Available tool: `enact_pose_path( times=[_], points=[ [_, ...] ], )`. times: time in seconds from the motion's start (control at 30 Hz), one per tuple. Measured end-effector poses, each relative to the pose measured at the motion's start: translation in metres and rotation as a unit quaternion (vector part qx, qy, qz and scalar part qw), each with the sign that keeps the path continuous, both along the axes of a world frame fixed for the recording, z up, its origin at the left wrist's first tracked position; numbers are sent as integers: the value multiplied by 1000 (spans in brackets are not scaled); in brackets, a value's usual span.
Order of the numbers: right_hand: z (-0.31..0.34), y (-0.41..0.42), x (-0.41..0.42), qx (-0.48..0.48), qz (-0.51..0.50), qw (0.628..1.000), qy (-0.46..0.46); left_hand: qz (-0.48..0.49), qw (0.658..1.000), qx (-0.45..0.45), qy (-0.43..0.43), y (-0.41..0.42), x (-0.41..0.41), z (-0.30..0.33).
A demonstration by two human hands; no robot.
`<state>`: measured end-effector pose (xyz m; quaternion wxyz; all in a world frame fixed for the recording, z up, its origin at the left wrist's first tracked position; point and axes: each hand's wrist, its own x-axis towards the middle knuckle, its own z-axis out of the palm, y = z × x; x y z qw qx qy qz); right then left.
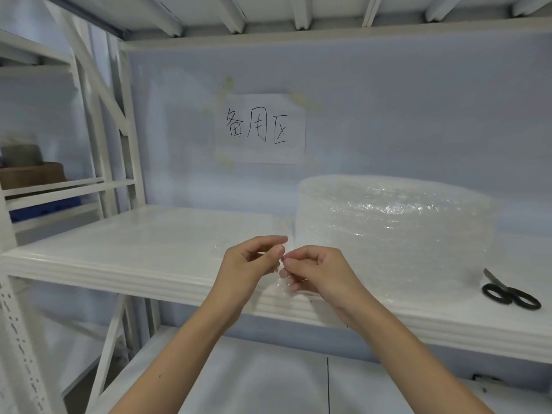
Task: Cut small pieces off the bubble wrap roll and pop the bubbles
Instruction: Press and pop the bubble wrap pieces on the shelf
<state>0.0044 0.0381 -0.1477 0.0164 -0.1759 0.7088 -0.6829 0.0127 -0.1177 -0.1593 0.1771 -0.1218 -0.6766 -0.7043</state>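
- The left hand (249,259) and right hand (316,271) met above the shelf (119,258) edge, each grip pinching a small bubble wrap piece (279,283) between thumb and fingers.
- The bubble wrap roll (394,231) stood upright on the shelf, just behind the hands.
- Black-handled scissors (507,291) lay right of the roll.

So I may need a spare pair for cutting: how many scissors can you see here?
1: black-handled scissors lie on the white shelf, at its right end, right of the bubble wrap roll. The roll could hide others behind it.
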Motion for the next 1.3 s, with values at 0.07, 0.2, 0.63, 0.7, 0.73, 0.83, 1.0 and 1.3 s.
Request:
enact_pose_path(
  times=[0.07,0.2,0.63,0.7,0.73,0.83,1.0,1.3],
  points=[
    [-1,-2,-2,-9,4,1000,-9,-5,1000,4,4,-3,-2,-1],
    [-3,-6,-5,-24,15,999,-23,6,1000,-10,18,-6,-4,-4],
    [-4,-10,-12,-91,76,989,-92,11,999,-32,19,-13,-8,-4],
    [-5,-9,-12,-77,81,990,-80,8,999,-33,15,-13,-7,-3],
    [-5,-9,-12,-73,81,991,-74,11,999,-36,14,-13,-6,-3],
    [-6,-9,-13,-69,74,993,-64,11,999,-42,11,-14,-7,-3],
    [-8,-11,-13,-68,61,994,-64,-23,1000,-1,-7,-14,-6,-4],
    [-8,-11,-13,-68,36,996,-39,-10,1000,5,-19,-15,-10,-6]
  ],
)
